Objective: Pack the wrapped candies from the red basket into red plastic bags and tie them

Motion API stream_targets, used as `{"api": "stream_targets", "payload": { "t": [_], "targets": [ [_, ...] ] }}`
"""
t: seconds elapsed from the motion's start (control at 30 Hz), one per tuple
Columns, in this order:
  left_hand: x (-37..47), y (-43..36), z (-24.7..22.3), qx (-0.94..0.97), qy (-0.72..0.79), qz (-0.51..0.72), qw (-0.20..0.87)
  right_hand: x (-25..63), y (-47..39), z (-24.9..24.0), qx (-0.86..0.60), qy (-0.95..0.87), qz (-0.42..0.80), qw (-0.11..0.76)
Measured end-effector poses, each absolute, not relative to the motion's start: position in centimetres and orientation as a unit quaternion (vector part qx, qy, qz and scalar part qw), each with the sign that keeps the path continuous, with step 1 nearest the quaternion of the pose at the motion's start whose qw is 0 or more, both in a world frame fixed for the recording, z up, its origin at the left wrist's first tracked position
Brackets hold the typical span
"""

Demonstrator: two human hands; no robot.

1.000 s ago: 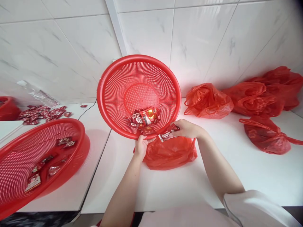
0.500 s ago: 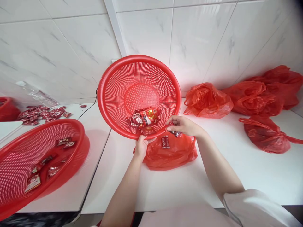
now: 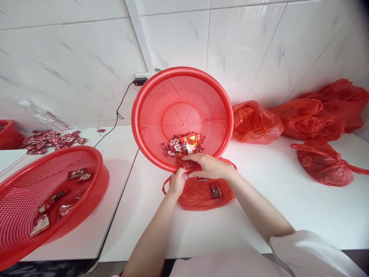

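Observation:
A round red mesh basket (image 3: 183,86) is tilted up with its opening toward me. Several wrapped snack packets (image 3: 190,143) lie at its lower side. My left hand (image 3: 177,182) grips the basket's bottom rim. My right hand (image 3: 209,165) reaches over the rim at the lower right, fingers apart, its fingertips at a dark red packet (image 3: 186,163) just inside; no packet is clearly held. Below the hands a red plastic bag (image 3: 196,196) lies on the white table, with a small dark packet (image 3: 215,191) on it.
A second red basket (image 3: 99,161) holding several packets stands at the left. Behind it are a heap of red packets (image 3: 43,140) and a clear plastic bottle (image 3: 52,118). Red bags (image 3: 256,123) sit along the wall at the right, with a knotted one (image 3: 325,163) nearer. A black cable (image 3: 117,115) runs down the wall.
The tilted basket has shifted right with my left hand. My right hand has moved left to the basket's lower rim, and the small packet it held now lies on the bag.

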State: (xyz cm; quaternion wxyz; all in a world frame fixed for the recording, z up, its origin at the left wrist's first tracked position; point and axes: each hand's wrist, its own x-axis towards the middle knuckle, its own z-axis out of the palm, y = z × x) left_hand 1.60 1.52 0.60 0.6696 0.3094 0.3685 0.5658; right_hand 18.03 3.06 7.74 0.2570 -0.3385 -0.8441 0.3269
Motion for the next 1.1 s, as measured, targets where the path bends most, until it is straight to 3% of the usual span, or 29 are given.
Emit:
{"api": "stream_targets", "payload": {
  "t": [0.27, 0.67, 0.77, 1.1],
  "targets": [
    [1.6, 1.6, 0.3, 0.303, 0.365, 0.546, 0.691, 20.4, 4.1, 8.6, -0.468, -0.745, 0.336, 0.336],
    [0.5, 2.3, 0.3, 0.276, 0.388, 0.572, 0.668, 22.1, 3.6, 9.3, -0.371, -0.683, 0.538, 0.326],
    [0.5, 2.4, 0.4, 0.270, 0.385, 0.574, 0.671, 21.8, 3.5, 9.4, -0.366, -0.672, 0.536, 0.356],
    [0.8, 2.2, 0.7, 0.269, 0.368, 0.572, 0.682, 22.1, 3.2, 10.2, -0.400, -0.698, 0.491, 0.335]
  ]
}}
